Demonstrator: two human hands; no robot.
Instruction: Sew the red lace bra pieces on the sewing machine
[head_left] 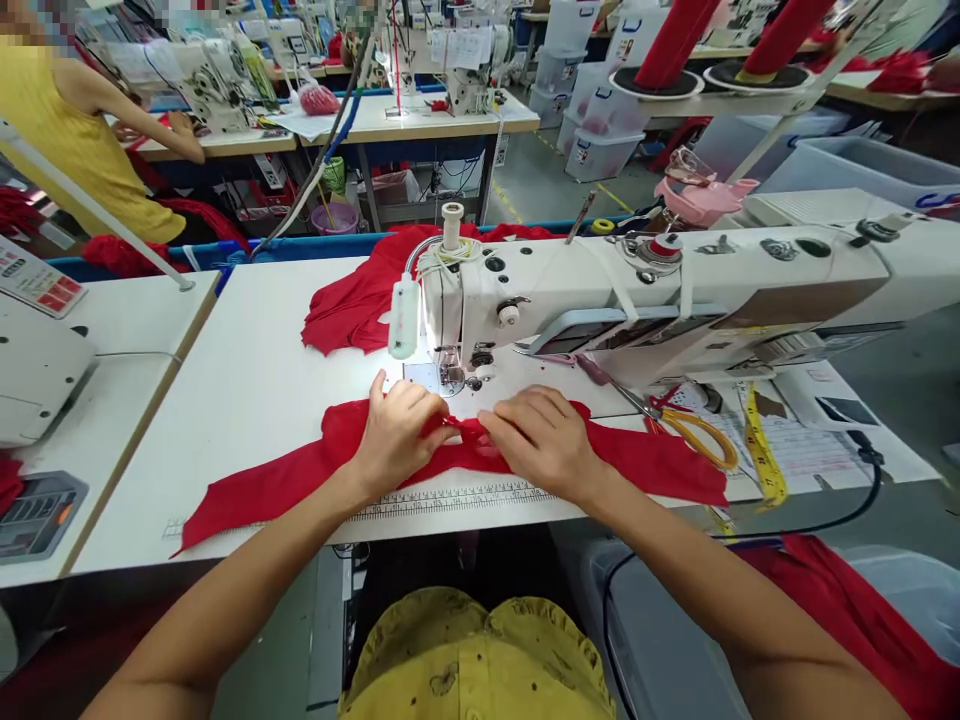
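Note:
A long piece of red fabric (277, 480) lies across the white sewing table, in front of the sewing machine (540, 290). My left hand (401, 425) pinches the fabric's upper edge, thumb and fingers closed. Close by on the right, my right hand (544, 435) also has its fingers closed on the cloth. Between the two hands a short stretch of the edge is held up, just below the presser foot (452, 378) and apart from it. Both hands cover part of the fabric.
More red fabric (352, 300) is heaped behind the needle area. Yellow-handled scissors (697, 435) and a yellow tape measure (763, 455) lie on the right. A printed ruler (450, 500) runs along the front edge. Another person (82, 130) sits at the back left.

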